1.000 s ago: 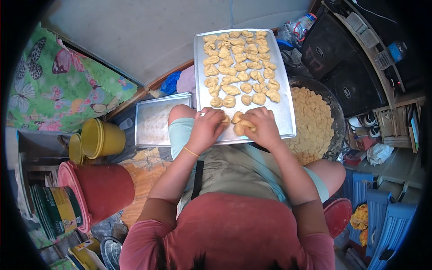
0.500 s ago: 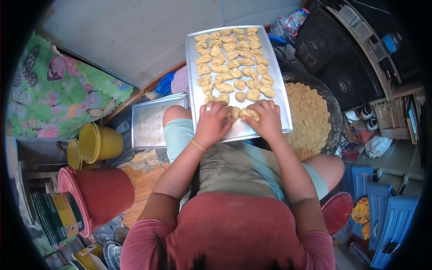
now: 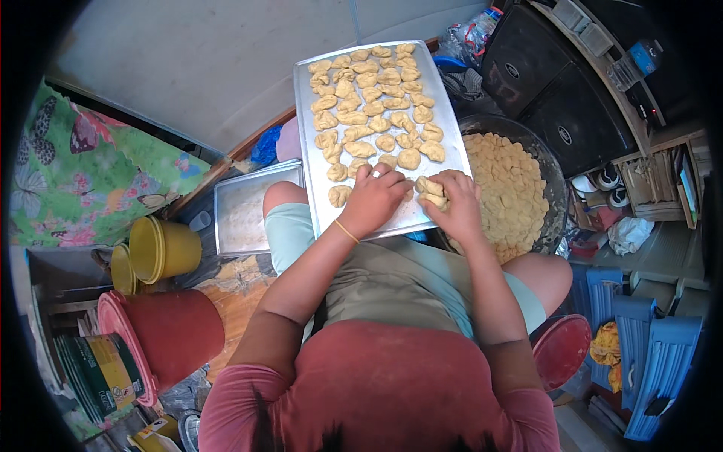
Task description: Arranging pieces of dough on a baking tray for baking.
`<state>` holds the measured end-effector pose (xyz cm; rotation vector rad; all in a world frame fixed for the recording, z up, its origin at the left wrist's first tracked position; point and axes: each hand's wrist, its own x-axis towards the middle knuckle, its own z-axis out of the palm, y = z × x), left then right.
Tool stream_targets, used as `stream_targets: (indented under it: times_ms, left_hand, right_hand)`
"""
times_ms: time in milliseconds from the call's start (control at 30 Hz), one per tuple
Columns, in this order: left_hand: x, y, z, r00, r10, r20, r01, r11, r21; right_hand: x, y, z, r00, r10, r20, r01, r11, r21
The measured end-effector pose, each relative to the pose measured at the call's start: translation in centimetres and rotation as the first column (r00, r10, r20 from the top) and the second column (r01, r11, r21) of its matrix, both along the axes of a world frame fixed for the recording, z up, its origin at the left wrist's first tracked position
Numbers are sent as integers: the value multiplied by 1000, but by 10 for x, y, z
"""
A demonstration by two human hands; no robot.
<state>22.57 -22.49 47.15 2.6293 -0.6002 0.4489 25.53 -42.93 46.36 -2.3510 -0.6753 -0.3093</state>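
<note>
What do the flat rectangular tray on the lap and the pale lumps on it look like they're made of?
The flat rectangular silver tray looks like bare sheet metal, probably aluminium: dull grey sheen, thin raised rim. The pale tan folded lumps look like soft raw dough: matte, creased, irregular. The right hand pinches one such lump.

Cramped home floor workspace, metal baking tray (image 3: 376,218), plastic buckets (image 3: 162,248), butterfly-print cloth (image 3: 83,181), speaker cabinets (image 3: 557,98)

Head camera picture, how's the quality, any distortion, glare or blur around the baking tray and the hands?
Head view: strong fisheye, black corners, the baking tray edges bow outward; light is soft and even, only a dull sheen on the tray's bare metal, no hard glare; left hand and right hand with its dough piece look sharp; things near the rim, like the red bucket, are squeezed and softer.
</note>
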Motion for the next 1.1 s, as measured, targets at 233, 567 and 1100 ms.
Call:
stream_targets:
  times_ms: [233, 567, 1100]
  left_hand:
    - [27, -22, -10, 999, 40, 1, -40, 999, 32]
    - [47, -44, -18, 997, 8, 80, -16, 994, 106]
    - [4, -56, 1, 986, 167, 21, -165, 984, -62]
  right_hand:
    - [11, -8, -21, 984, -118, -130, 146, 963, 227]
    - [16, -28, -47, 987, -54, -148, 113, 898, 425]
    - [12, -38, -44, 832, -37, -554, 512, 440, 738]
